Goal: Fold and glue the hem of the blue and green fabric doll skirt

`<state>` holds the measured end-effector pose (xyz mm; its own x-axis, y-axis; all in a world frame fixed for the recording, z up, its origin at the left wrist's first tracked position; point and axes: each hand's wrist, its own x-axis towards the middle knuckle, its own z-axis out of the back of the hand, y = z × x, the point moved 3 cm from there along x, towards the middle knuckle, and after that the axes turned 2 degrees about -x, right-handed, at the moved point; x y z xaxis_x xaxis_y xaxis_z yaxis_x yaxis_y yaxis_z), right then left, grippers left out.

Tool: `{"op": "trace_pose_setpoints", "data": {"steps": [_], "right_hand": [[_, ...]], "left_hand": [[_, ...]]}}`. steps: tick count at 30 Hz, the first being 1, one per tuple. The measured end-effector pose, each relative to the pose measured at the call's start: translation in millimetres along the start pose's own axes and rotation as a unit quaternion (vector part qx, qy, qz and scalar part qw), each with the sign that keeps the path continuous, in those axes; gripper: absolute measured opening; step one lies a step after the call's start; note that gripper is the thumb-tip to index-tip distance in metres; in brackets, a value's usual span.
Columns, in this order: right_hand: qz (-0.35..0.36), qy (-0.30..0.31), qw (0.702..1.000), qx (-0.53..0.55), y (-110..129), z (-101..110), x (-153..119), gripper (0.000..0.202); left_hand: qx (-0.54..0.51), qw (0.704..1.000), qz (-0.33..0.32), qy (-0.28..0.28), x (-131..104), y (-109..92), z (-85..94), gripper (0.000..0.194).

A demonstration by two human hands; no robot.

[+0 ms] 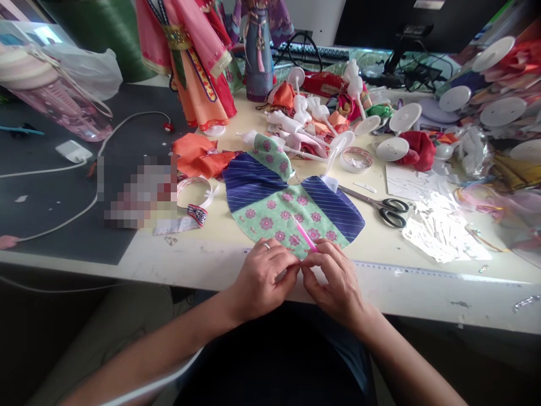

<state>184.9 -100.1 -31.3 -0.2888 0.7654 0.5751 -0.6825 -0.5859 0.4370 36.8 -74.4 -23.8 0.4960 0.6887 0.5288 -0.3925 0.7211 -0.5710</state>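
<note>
A flared patchwork cloth, green with pink flowers and dark blue with thin stripes, lies spread on the table in front of me. My left hand is closed in a pinch at its near edge, thumb against forefinger. Beside it, my right hand is closed too, its fingertips meeting those of the left. A slim pink pointed tool sticks up from the right hand's fingers, over the green part. What lies right between the fingertips is too small to make out.
Black-handled scissors lie right of the cloth, near a tape roll. Another roll and orange cloth are left. White doll parts pile up behind, beside dressed dolls. A ruler lines the front edge.
</note>
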Motion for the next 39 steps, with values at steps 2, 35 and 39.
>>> {"op": "trace_pose_setpoints", "data": {"steps": [2,35,39], "right_hand": [[0.003,0.003,1.000,0.002,0.8,0.0,-0.2,0.012],[-0.067,-0.041,0.995,0.064,3.5,3.3,-1.5,0.019],[-0.069,-0.036,0.995,0.064,3.1,2.9,-1.1,0.023]], "left_hand": [[0.009,1.000,-0.003,0.002,-0.4,-0.7,0.5,0.011],[-0.343,0.894,0.287,-0.020,-1.2,14.4,-2.8,0.009],[-0.393,0.859,0.325,-0.034,-4.4,16.0,-11.6,0.018]]}}
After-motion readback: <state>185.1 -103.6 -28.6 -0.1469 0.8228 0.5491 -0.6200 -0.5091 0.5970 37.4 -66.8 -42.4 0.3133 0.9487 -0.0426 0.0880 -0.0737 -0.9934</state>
